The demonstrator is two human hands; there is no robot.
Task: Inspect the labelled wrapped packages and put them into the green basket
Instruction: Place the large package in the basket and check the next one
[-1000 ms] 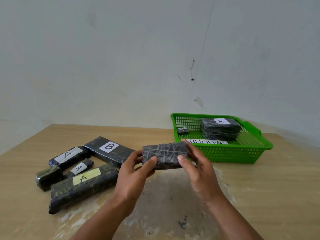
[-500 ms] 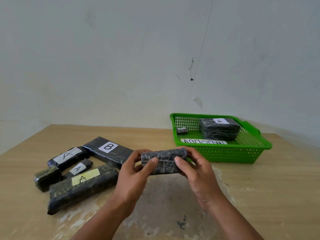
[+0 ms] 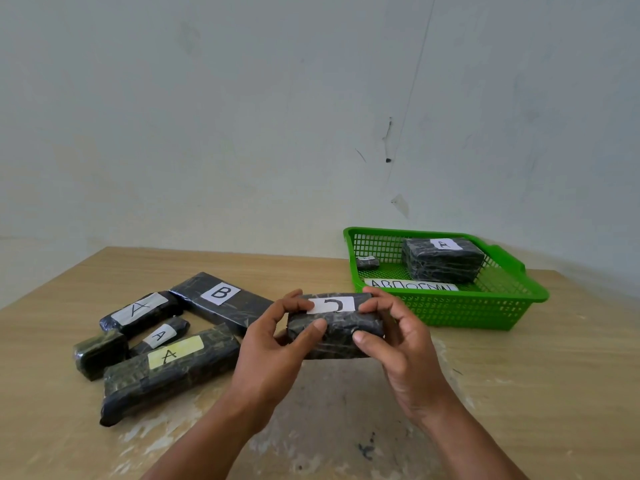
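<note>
I hold a dark wrapped package [image 3: 337,327] above the table's middle, its white label with a C-like mark facing up. My left hand [image 3: 273,344] grips its left end, my right hand [image 3: 398,341] grips its right end, thumbs on the near face. The green basket [image 3: 485,306] stands at the back right; inside are a block labelled A [image 3: 443,259], a tiny dark package [image 3: 367,262] and a white strip with letters [image 3: 412,285]. At the left lie a package labelled B [image 3: 221,303] and three labelled A [image 3: 138,311] [image 3: 159,336] [image 3: 169,368].
A small greenish wrapped block without a visible label [image 3: 98,353] lies at the far left of the pile. The wooden table [image 3: 519,393] has worn pale patches near me. A pale wall rises close behind the table and basket.
Both hands rolled the held package toward me, so its white label, hidden before, now faces up. The package stayed in front of the basket.
</note>
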